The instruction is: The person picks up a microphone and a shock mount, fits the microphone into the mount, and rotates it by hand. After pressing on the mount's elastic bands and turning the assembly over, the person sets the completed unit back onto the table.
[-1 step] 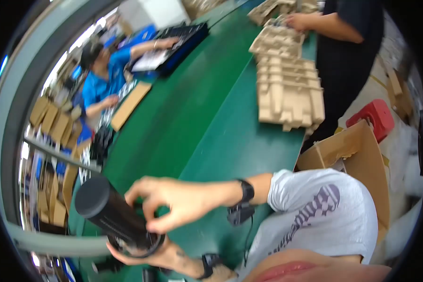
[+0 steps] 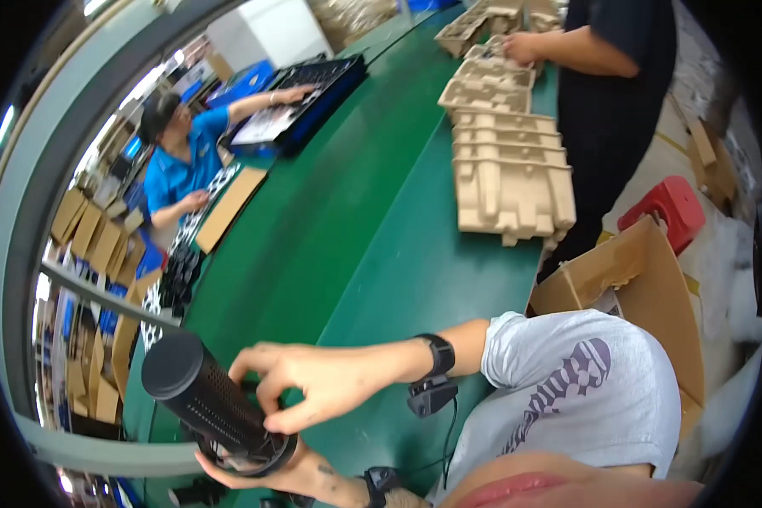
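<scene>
A black perforated cylinder (image 2: 216, 402) with a flat round end leans up to the left in front of me, above the near end of the green table. My left hand (image 2: 300, 474) is closed around its lower end, fingers under a dark ring-shaped base (image 2: 258, 461). From the right, my right hand (image 2: 309, 385) bends its fingers against the cylinder's side, the thumb pressing close to the base. Something pale or shiny shows inside the base, too small to make out. Both wrists wear black straps with small devices, and a thin cable hangs from the right one.
The long green table (image 2: 381, 262) runs away from me. Moulded cardboard trays (image 2: 512, 182) stack along its right edge, beside a person in dark clothes. Across it, a person in blue works at a black tray (image 2: 326, 97). An open carton (image 2: 652, 296) and red stool (image 2: 669, 212) stand right.
The cylinder and both my hands sit slightly lower in the picture, and the cylinder's perforations show more sharply. My grip looks the same.
</scene>
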Demonstrator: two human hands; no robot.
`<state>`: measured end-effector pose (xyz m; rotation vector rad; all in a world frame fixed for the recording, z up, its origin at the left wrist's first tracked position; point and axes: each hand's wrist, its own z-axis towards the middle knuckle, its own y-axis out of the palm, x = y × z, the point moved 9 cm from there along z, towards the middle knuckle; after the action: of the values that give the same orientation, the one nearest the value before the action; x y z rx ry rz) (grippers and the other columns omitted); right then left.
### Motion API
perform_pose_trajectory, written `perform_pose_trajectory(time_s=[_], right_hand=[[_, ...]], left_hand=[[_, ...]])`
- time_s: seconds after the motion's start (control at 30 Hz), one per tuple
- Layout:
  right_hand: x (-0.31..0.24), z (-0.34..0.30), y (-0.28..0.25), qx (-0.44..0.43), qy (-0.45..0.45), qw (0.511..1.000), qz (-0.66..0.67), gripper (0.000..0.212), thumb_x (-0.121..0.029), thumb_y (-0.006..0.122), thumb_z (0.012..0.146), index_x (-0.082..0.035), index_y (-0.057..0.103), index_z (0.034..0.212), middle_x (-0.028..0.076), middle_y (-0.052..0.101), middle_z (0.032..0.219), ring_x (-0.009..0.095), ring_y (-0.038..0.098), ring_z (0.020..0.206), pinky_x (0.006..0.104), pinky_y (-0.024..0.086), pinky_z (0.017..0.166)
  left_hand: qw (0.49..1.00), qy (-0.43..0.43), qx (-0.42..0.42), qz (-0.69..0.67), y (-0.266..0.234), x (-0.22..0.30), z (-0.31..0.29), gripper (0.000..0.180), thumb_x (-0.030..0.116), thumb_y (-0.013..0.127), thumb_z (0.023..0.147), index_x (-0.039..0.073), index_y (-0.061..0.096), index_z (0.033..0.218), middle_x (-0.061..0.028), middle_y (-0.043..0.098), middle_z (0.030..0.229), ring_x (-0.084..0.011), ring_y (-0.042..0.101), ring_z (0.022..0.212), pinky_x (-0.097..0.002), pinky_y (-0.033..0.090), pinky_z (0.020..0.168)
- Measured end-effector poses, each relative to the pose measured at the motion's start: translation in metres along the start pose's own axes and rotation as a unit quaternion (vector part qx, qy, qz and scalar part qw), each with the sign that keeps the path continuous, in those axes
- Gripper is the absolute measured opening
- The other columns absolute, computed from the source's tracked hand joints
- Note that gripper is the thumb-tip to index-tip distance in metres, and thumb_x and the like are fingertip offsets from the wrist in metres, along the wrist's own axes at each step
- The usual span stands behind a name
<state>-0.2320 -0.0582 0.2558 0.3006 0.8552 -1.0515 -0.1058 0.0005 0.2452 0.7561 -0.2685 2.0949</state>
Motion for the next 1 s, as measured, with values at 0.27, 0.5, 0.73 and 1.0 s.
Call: perform_pose_trajectory(time_s=[0.27,0.5,0.73,1.0], right_hand=[[-0.012,-0.028,-0.023,0.060,0.059,0.996,-0.022,0.019,-0.020,0.064,0.084,-0.002,0.067,0.079,0.016,0.043,0.132,0.030,0.038,0.126,0.0427,0.032,0.104],[0.003,-0.036,-0.045,0.096,0.031,0.995,-0.007,0.009,-0.016,0.067,0.081,-0.009,0.065,0.076,0.011,0.046,0.128,0.028,0.038,0.125,0.0413,0.029,0.105],[-0.018,-0.046,-0.069,0.066,0.051,0.981,-0.175,0.016,-0.020,0.060,0.080,-0.005,0.061,0.077,0.016,0.045,0.133,0.034,0.031,0.131,0.0445,0.023,0.108],[-0.011,-0.041,-0.050,0.063,0.005,0.980,-0.190,0.019,-0.022,0.059,0.080,-0.004,0.058,0.079,0.017,0.048,0.126,0.037,0.030,0.132,0.0463,0.026,0.107]], left_hand=[[0.995,0.063,-0.076,0.014,0.029,0.017,-0.009,0.099,-0.006,0.079,0.065,0.005,0.018,0.142,-0.0219,0.039,0.134,-0.0299,0.052,0.117,-0.0424,0.050,0.098],[0.996,-0.079,-0.046,-0.001,0.043,0.003,-0.022,0.093,-0.003,0.078,0.064,0.004,0.025,0.141,-0.0176,0.040,0.131,-0.0296,0.050,0.114,-0.0418,0.046,0.096],[0.980,-0.106,-0.136,-0.100,0.062,-0.004,-0.039,0.110,0.006,0.084,0.061,0.004,0.012,0.144,-0.0169,0.036,0.132,-0.0274,0.047,0.115,-0.0397,0.040,0.099],[0.975,-0.078,-0.172,-0.113,0.054,-0.013,-0.036,0.107,0.004,0.081,0.068,0.004,0.004,0.142,-0.0237,0.040,0.132,-0.0320,0.054,0.114,-0.0435,0.046,0.097]])
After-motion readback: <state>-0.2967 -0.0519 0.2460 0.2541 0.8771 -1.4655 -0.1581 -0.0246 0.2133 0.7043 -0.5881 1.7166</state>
